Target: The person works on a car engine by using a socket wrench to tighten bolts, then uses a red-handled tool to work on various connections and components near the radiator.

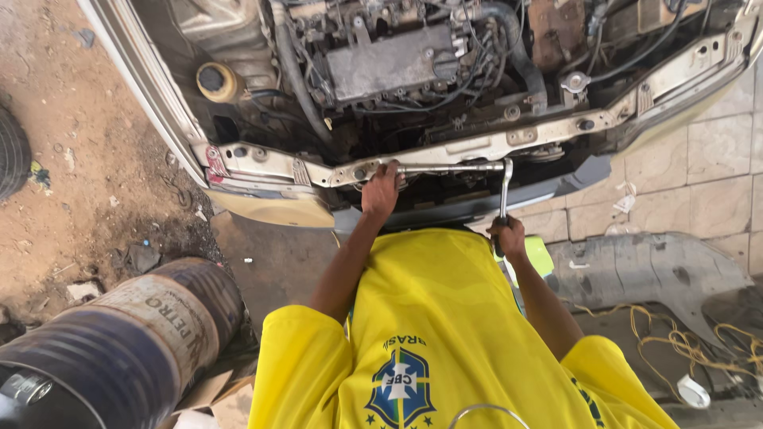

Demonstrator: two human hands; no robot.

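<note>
Hands both busy at car front: my left hand [381, 193] grips long chrome extension bar [449, 168] lying along pale metal crossmember [477, 147] w/ fingers wrapped, right hand [509, 237] fisted round chrome ratchet handle [505, 191] hanging below bar's end.

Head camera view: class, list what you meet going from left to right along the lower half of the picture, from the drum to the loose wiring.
Rusty drum → left hand on the front crossmember → right hand gripping the ratchet handle → grey plastic panel on the ground → yellow wires.
</note>
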